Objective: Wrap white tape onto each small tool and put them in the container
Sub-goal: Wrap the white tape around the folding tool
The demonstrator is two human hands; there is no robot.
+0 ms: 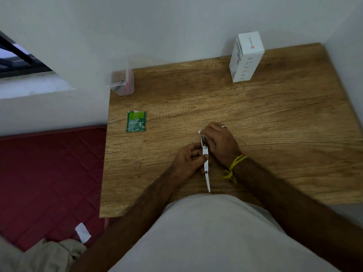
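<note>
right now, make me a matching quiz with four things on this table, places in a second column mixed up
Things:
1. clear container
2. white box
3. green packet
4. small metal tool

Places:
a. standing upright at the far right by the wall
b. held between the left hand and the right hand
c. far left corner of the table
d. lying flat near the left edge

Pairs: 1-c, 2-a, 3-d, 4-b
</note>
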